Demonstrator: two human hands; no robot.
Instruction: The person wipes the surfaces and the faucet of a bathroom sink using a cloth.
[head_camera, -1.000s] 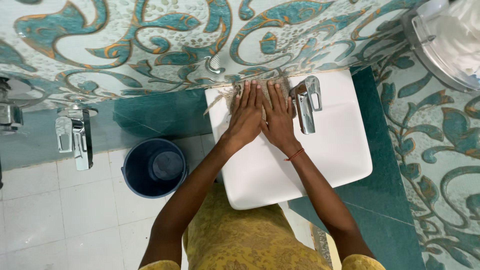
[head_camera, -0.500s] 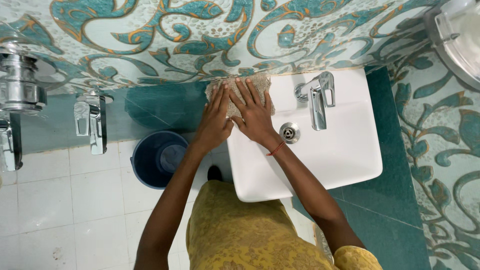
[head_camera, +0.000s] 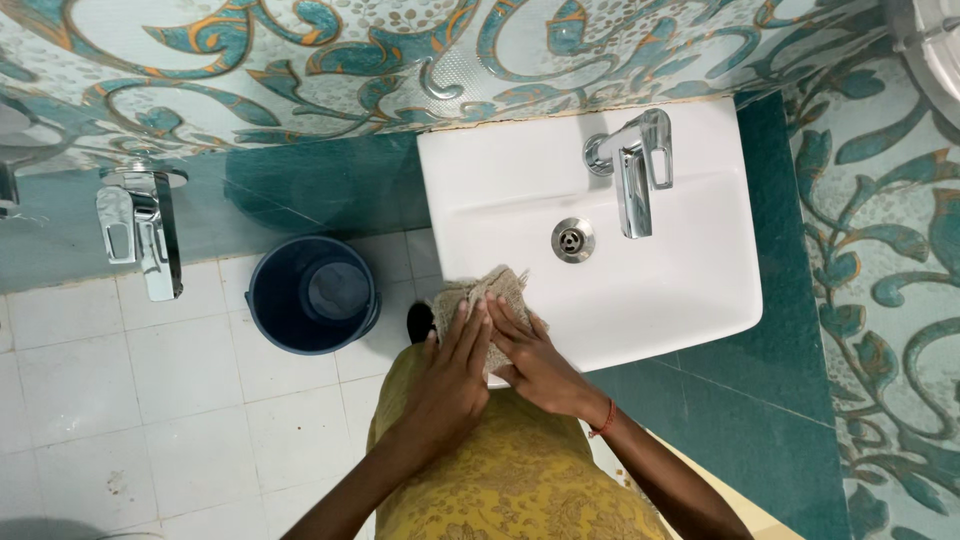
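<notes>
Fingers of both hands are laid flat and extended, not curled, on a beige cloth (head_camera: 478, 300) at the near left corner of the white basin (head_camera: 690, 300), just below centre frame. No pinch or fist is seen; the cloth is pressed under the fingers rather than gripped.

Left hand (head_camera: 450, 375): fingers (head_camera: 468, 330) point toward the upper frame and slightly right, covering the lower left part of the cloth. The palm lies below the basin rim, over the yellow garment (head_camera: 500, 480).

Right hand (head_camera: 535, 365): fingers (head_camera: 505, 315) point toward the upper left, overlapping the cloth's lower right part and touching the left hand's fingers. A red thread (head_camera: 602, 418) is seen at this wrist.

Cloth: bunched, roughly squarish, no clear long axis. Its uncovered part projects from the fingertips toward the upper frame, in the direction of the drain (head_camera: 572, 239). It straddles the basin's front left edge; whether the far edge lies inside the bowl or on the rim cannot be told.

Key relation noted: drain and chrome tap (head_camera: 635, 180) lie up and to the right of the cloth, well apart from it. The right hand is on the side nearer them; the left hand is on the side nearer the basin's left edge.

Surroundings: a dark blue bucket (head_camera: 312, 295) stands on white floor tiles (head_camera: 150, 400) just left of the basin, near the left hand but apart from it. A second chrome tap (head_camera: 145, 235) is seen on the wall at left of frame.
</notes>
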